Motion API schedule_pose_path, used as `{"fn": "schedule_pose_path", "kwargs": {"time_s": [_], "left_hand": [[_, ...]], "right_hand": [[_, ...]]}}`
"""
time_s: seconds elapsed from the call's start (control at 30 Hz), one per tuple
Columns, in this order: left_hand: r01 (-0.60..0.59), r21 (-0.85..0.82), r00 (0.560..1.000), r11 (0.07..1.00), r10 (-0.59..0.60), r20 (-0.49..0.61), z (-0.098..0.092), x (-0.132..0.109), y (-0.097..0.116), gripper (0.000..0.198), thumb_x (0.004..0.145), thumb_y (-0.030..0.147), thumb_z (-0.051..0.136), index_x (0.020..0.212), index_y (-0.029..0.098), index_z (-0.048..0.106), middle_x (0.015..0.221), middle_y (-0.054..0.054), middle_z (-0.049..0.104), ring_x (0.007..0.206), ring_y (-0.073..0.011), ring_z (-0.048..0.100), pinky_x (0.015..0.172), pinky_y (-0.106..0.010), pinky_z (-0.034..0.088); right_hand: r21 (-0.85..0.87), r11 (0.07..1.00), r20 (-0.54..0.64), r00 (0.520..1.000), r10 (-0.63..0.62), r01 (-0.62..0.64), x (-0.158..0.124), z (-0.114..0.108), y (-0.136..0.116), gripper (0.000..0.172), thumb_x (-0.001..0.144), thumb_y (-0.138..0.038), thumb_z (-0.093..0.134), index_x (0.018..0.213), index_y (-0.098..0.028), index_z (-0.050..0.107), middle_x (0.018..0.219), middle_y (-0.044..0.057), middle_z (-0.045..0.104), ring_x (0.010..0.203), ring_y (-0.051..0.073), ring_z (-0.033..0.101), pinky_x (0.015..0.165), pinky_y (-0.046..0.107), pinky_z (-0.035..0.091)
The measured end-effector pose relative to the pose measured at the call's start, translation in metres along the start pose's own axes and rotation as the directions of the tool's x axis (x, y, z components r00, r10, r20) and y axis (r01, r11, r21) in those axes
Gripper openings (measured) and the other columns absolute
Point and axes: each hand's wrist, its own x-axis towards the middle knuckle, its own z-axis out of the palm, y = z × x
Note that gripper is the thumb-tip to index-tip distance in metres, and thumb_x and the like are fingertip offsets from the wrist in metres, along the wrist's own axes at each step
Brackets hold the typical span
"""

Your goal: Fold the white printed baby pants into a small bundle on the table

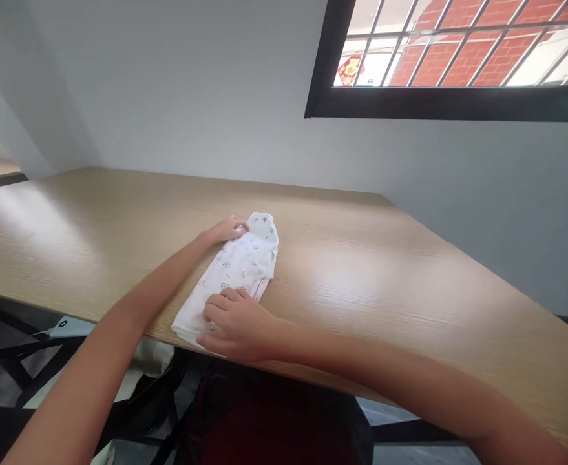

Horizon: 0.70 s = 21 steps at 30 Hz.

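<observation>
A white garment [235,265] with a small scattered print, possibly a baby's, lies folded into a long strip on the wooden table. It runs slantwise from the table's front edge, and its far end is rounded. At the upper left edge of the cloth, my left hand [228,228] has its fingers curled and appears to pinch the fabric. My right hand [238,323] rests on the near end, with fingers bent over the cloth and the thumb apart from them. The fabric beneath the right palm is hidden.
The wooden table [361,258] reaches back to a grey wall [191,84]. A barred, dark-framed window [439,103] is at the upper right. Below the front edge are a pale device [72,327] with a cable, black table legs and a light-coloured bag [150,361].
</observation>
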Motion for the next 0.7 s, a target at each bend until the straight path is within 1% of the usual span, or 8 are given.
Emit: {"fn": "schedule_pose_path", "kwargs": {"time_s": [0.1,0.17,0.27,0.33,0.43,0.53,0.6,0.7], "left_hand": [[-0.037,0.112,0.996,0.993,0.046,-0.074,0.009,-0.016,0.010,0.030,0.078,0.026,0.047,0.105,0.022,0.059,0.135,-0.007,0.026,0.114,-0.0254,0.038,0.099,-0.041,0.030],[-0.104,0.157,0.992,0.982,0.114,-0.056,0.015,-0.028,0.022,0.029,0.080,0.024,0.047,0.107,0.022,0.058,0.136,-0.005,0.028,0.123,-0.0260,0.029,0.105,-0.041,0.023],[-0.206,0.174,0.978,0.963,0.198,0.062,0.028,-0.043,0.041,0.031,0.086,0.028,0.040,0.112,0.019,0.053,0.124,-0.004,0.045,0.115,-0.0196,0.040,0.101,-0.032,0.033],[-0.234,0.192,0.970,0.953,0.216,0.109,0.039,-0.045,0.051,0.035,0.090,0.028,0.030,0.117,0.016,0.049,0.125,-0.004,0.046,0.117,-0.0187,0.039,0.102,-0.030,0.032],[-0.206,0.255,0.976,0.945,0.179,0.127,0.055,-0.037,0.066,0.038,0.091,0.023,0.023,0.112,0.009,0.052,0.129,-0.011,0.041,0.126,-0.0246,0.027,0.109,-0.041,0.020],[-0.117,0.303,0.990,0.946,0.088,0.108,0.071,-0.037,0.093,0.042,0.092,0.025,0.022,0.118,0.003,0.047,0.132,-0.017,0.036,0.127,-0.0298,0.025,0.107,-0.050,0.017],[-0.059,0.306,0.995,0.950,0.030,0.097,0.083,-0.057,0.120,0.050,0.093,0.032,0.018,0.131,0.003,0.031,0.138,-0.019,0.024,0.130,-0.0299,0.020,0.108,-0.051,0.017],[-0.085,0.241,0.982,0.967,0.040,0.186,0.097,-0.114,0.163,0.069,0.090,0.053,0.012,0.138,0.004,0.016,0.142,-0.019,0.004,0.133,-0.0306,0.003,0.110,-0.048,0.014]], "right_hand": [[0.304,0.952,-0.052,0.998,0.044,-0.026,-0.004,-0.012,0.026,0.026,0.095,-0.032,0.037,0.102,-0.014,0.055,0.101,0.004,0.056,0.089,0.016,0.050,0.080,0.028,0.040],[0.389,0.911,-0.129,0.971,0.199,-0.135,0.001,-0.024,0.055,0.029,0.096,-0.025,0.029,0.108,-0.013,0.053,0.108,0.005,0.055,0.096,0.015,0.050,0.082,0.027,0.040],[0.350,0.898,-0.193,0.917,0.349,-0.268,0.019,-0.032,0.109,0.037,0.095,-0.022,0.021,0.124,-0.010,0.042,0.125,0.011,0.043,0.113,0.019,0.041,0.092,0.033,0.035],[0.313,0.903,-0.128,0.929,0.347,-0.294,0.032,-0.027,0.145,0.041,0.095,-0.023,0.019,0.127,-0.011,0.042,0.129,0.010,0.040,0.118,0.021,0.037,0.097,0.035,0.032],[0.238,0.927,-0.001,0.954,0.299,-0.291,0.045,-0.018,0.186,0.042,0.096,-0.030,0.021,0.123,-0.016,0.050,0.128,0.006,0.043,0.121,0.022,0.034,0.104,0.038,0.021],[0.165,0.941,0.045,0.955,0.293,-0.296,0.047,-0.014,0.215,0.044,0.095,-0.030,0.023,0.132,-0.014,0.041,0.136,0.006,0.032,0.129,0.022,0.022,0.108,0.039,0.007],[0.126,0.945,0.061,0.953,0.296,-0.301,0.042,-0.015,0.230,0.046,0.095,-0.028,0.024,0.137,-0.010,0.034,0.140,0.007,0.024,0.131,0.021,0.016,0.109,0.038,0.005],[0.077,0.957,0.060,0.959,0.277,-0.281,0.036,-0.016,0.244,0.047,0.095,-0.024,0.025,0.140,-0.010,0.026,0.142,0.006,0.017,0.132,0.019,0.010,0.109,0.037,0.003]]}}
